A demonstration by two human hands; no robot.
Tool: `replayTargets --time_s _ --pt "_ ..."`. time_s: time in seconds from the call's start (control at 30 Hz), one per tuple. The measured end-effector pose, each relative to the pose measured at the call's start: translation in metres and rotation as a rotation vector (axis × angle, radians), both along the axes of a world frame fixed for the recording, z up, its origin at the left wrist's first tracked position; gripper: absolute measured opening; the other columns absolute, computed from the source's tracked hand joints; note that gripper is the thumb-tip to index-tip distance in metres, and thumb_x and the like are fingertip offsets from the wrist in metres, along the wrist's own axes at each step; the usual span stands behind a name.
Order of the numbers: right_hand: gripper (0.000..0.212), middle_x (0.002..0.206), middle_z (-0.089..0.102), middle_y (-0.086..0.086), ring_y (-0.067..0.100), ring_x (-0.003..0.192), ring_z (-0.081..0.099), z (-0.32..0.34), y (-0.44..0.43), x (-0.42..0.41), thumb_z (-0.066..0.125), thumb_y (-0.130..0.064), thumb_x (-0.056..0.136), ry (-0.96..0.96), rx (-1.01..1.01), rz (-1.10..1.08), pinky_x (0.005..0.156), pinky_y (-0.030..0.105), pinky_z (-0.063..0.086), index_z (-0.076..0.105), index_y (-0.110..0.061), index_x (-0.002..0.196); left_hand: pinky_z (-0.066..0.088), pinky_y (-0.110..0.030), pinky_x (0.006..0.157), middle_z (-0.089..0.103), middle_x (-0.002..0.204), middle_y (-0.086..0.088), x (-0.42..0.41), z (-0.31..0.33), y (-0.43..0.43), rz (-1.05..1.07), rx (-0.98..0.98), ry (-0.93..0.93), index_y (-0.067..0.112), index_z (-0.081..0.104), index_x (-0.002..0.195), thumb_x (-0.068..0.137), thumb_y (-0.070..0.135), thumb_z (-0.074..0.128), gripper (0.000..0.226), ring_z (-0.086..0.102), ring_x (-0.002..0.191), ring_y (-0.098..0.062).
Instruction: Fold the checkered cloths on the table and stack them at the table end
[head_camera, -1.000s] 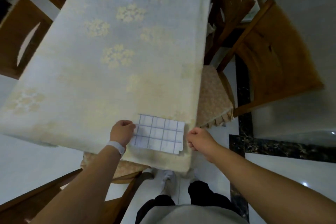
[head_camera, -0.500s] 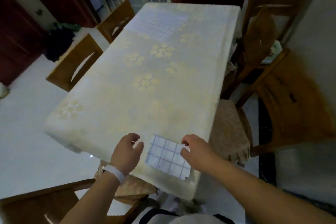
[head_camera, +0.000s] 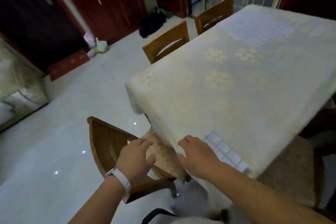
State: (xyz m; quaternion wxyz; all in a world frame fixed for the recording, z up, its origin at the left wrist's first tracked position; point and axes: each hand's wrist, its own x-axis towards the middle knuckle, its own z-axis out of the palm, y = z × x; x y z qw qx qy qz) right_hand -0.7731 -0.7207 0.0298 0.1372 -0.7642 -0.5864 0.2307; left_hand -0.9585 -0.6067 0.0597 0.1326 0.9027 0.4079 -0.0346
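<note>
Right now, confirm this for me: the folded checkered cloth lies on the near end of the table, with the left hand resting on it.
Not quite. The folded checkered cloth does lie on the near end of the table, but the left hand is not on it. It is open and off the table, over the chair cushion. The right hand is the one beside the cloth. The head view shows this.

wooden chair (head_camera: pixel 106 140) | red cabinet (head_camera: pixel 109 9) by wall | bags (head_camera: pixel 99 46) on floor (head_camera: pixel 54 132)

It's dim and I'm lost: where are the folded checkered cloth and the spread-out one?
Folded checkered cloth (head_camera: pixel 228 152): head view, middle of its top face.
Spread-out checkered cloth (head_camera: pixel 269 29): head view, middle of the flat sheet.
</note>
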Motion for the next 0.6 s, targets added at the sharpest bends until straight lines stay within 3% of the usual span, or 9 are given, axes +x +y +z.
replayTargets --time_s 0.27,0.43,0.6 --pt "0.034 0.122 0.052 0.004 0.024 0.105 0.052 0.011 0.056 -0.086 0.045 -0.036 0.095 -0.032 0.024 0.18 0.086 0.036 0.046 0.053 -0.017 0.122 0.043 -0.023 0.096 0.053 0.133 0.011 -0.107 -0.008 0.017 0.244 0.021 -0.016 0.03 0.055 0.127 0.094 0.042 0.047 0.036 0.052 0.113 -0.009" --pt "0.042 0.135 0.048 -0.007 0.015 0.117 0.049 0.009 0.096 -0.159 0.039 -0.044 0.097 -0.057 0.024 0.222 0.099 0.031 0.042 0.047 -0.028 0.135 0.042 -0.027 0.098 0.056 0.131 0.009 -0.184 -0.024 0.046 0.287 -0.002 -0.051 0.028 0.056 0.128 0.091 0.044 0.052 0.041 0.053 0.116 -0.011" --pt "0.035 0.119 0.053 -0.003 0.019 0.108 0.053 0.005 0.148 -0.247 0.042 -0.045 0.094 -0.113 -0.013 0.281 0.089 0.034 0.046 0.055 -0.023 0.117 0.04 -0.03 0.101 0.051 0.135 0.009 -0.276 -0.043 0.093 0.363 -0.13 -0.132 0.027 0.053 0.13 0.09 0.046 0.051 0.045 0.047 0.122 -0.012"
